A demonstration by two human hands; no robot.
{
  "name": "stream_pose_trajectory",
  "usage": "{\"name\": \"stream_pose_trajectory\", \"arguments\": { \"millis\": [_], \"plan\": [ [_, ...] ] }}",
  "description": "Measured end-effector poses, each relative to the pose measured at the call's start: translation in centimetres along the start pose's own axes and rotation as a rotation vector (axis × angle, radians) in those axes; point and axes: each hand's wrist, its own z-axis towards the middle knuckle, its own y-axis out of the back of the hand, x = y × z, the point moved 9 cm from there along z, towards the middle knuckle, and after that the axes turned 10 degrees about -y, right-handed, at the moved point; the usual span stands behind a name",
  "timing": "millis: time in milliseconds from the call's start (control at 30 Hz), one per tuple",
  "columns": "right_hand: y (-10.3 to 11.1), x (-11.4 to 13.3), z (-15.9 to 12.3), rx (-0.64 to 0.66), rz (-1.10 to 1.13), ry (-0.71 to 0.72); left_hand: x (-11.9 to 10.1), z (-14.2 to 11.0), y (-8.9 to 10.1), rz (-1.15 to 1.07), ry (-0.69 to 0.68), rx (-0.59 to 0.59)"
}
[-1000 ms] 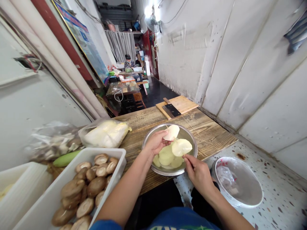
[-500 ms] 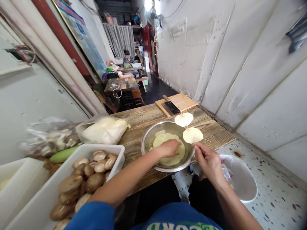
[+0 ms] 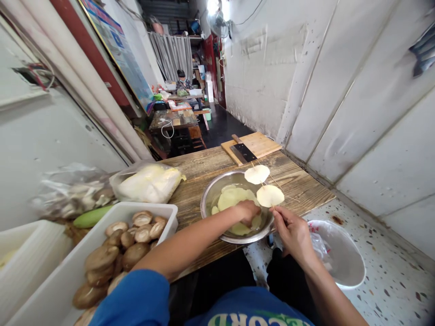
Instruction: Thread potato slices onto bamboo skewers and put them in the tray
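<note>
Over the right-hand part of a metal bowl (image 3: 205,213) on the wooden tabletop (image 3: 193,159): two pale, thin slices (image 3: 270,196) on one slender skewer (image 3: 263,184), one above the other, spaced apart, the stick showing between them. Right hand (image 3: 294,233) closed on the skewer's lower end, thumb against fingers, just below the nearer slice. Left hand (image 3: 248,213) down in the bowl, fingers curled and partly hidden among more pale slices (image 3: 233,197) lying in liquid; cannot tell whether it grips one.

Beyond the bowl, a cutting board (image 3: 267,144) with a cleaver (image 3: 246,152) lying flat on it. Loose sticks (image 3: 291,198) on the wood, right of the bowl. To the left, a white tub (image 3: 172,222) of brown mushrooms (image 3: 102,257); behind it a clear bag (image 3: 149,182) with pale, yellowish contents, a long green vegetable (image 3: 91,217) and another clear bag (image 3: 73,192). Lined bin (image 3: 351,267) below, right of the tabletop, plastic inside. Far back, a person (image 3: 184,80) at another table (image 3: 186,96).
</note>
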Motion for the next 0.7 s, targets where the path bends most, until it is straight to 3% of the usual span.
{"name": "stream_pose_trajectory", "arguments": {
  "millis": [100,233,300,400,500,600,700],
  "plan": [
    [0.0,-0.4,-0.1,0.005,-0.004,-0.022,-1.1,-0.5,-1.1,0.488,-0.067,0.297],
    [0.2,-0.8,-0.3,0.022,0.0,-0.048,-3.0,-1.8,-1.0,0.756,-0.166,0.496],
    [0.4,-0.9,-0.4,0.035,0.003,-0.069,-3.6,-2.2,0.2,0.792,-0.182,0.509],
    [0.6,-0.7,-0.6,0.053,0.001,-0.09,-4.6,-2.1,4.5,0.656,-0.152,0.268],
    [0.2,-0.2,-1.0,0.116,-0.002,-0.068,-4.6,-2.3,8.5,0.325,-0.084,-0.034],
    [-0.6,0.5,-1.8,0.213,-0.021,-0.015,-3.6,-2.7,10.3,0.014,0.009,-0.296],
    [-1.5,0.7,-2.6,0.289,-0.074,0.016,-3.1,-3.0,11.0,-0.153,0.033,-0.554]
  ]
}}
